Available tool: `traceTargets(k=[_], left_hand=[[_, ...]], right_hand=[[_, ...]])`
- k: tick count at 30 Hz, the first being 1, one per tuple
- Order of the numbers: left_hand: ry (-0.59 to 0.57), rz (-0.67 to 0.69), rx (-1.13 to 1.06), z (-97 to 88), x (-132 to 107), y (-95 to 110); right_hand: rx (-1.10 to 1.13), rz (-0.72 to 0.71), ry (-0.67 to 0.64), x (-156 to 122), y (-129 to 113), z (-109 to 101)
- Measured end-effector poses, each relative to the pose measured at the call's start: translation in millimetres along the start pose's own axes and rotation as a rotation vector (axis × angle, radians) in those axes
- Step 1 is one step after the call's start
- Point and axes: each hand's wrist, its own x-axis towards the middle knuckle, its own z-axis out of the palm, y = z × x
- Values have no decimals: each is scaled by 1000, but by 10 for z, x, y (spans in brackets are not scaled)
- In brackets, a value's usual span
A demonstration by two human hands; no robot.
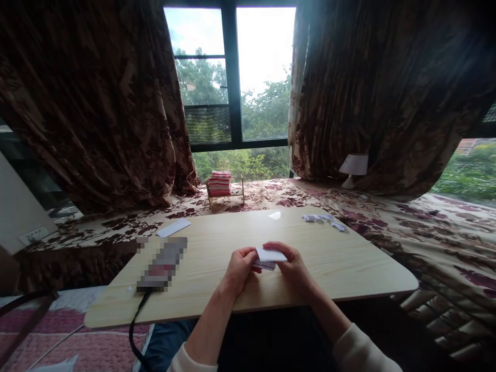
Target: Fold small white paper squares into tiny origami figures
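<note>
Above the near part of the pale wooden table (217, 232), both hands hold a small folded piece of white paper (271, 254). Its lower layer, below the white top face, looks greyish with faint lines. My left hand (241, 266) pinches the paper's left edge between thumb and fingers. On the opposite side, my right hand (292, 262) grips the right edge, its index finger curled over the far side. Some fingertips are hidden beneath the paper.
Several small folded paper pieces (318, 219) lie at the table's far right. A white sheet (173, 228) and a blurred-out dark object (163, 266) with a black strap (135, 320) are on the left. Beyond stand a small rack with striped cloths (219, 183) and a lamp (354, 165).
</note>
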Motion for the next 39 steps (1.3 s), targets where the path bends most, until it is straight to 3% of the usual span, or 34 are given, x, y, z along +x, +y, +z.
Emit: traceTargets(k=[7, 20, 39], left_hand=[[-51, 13, 11, 26, -16, -30], [-1, 38, -12, 3, 6, -52], [4, 3, -84, 4, -23, 4]], right_hand=[[1, 4, 5, -1, 47, 16], [-94, -82, -94, -30, 16, -16], [-261, -176, -116, -24, 99, -20]])
